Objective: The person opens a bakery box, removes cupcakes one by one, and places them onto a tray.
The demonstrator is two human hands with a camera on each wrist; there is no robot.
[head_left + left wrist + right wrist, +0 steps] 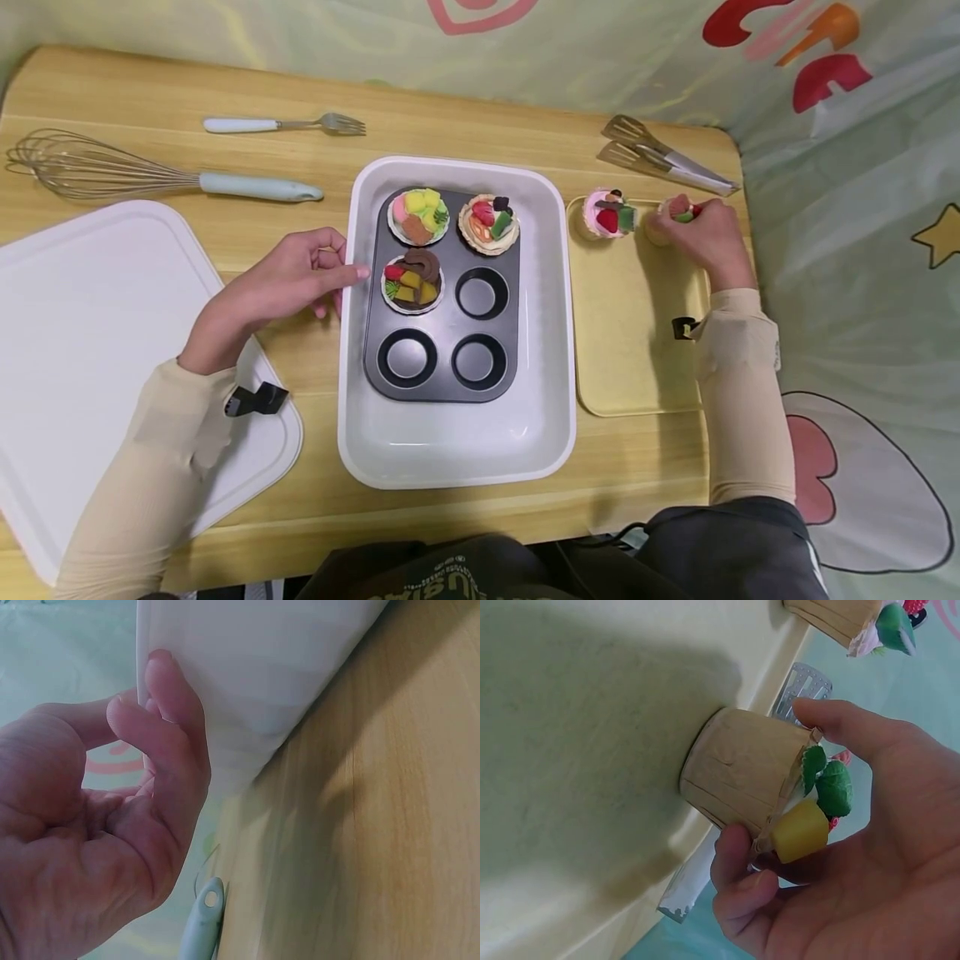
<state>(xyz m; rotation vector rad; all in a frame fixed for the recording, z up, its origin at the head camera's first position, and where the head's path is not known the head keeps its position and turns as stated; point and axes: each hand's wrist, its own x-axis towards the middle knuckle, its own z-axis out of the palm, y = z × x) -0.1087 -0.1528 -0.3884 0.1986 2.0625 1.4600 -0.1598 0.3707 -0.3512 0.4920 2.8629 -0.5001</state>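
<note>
My right hand [708,237] pinches a toy cupcake [739,765] by its rim, thumb on one side and fingers on the other. Its tan paper cup is close over the yellow tray [615,333], and its fruit topping faces the palm. My left hand [292,275] holds the left rim of a white tub [346,375], the thumb over the edge and the fingers along the outer wall. Inside the tub lies a dark muffin tin [444,383]. Its cups hold a fruit cake [418,217], a berry tart [489,225] and a chocolate cake [412,282]; the other cups are empty.
A second cupcake [606,214] with pink cream stands on the yellow tray's far left corner. Behind the tray lie metal tongs [667,157]. A whisk [255,186] and a fork [285,125] lie at the back left. A white board [90,333] is under my left forearm.
</note>
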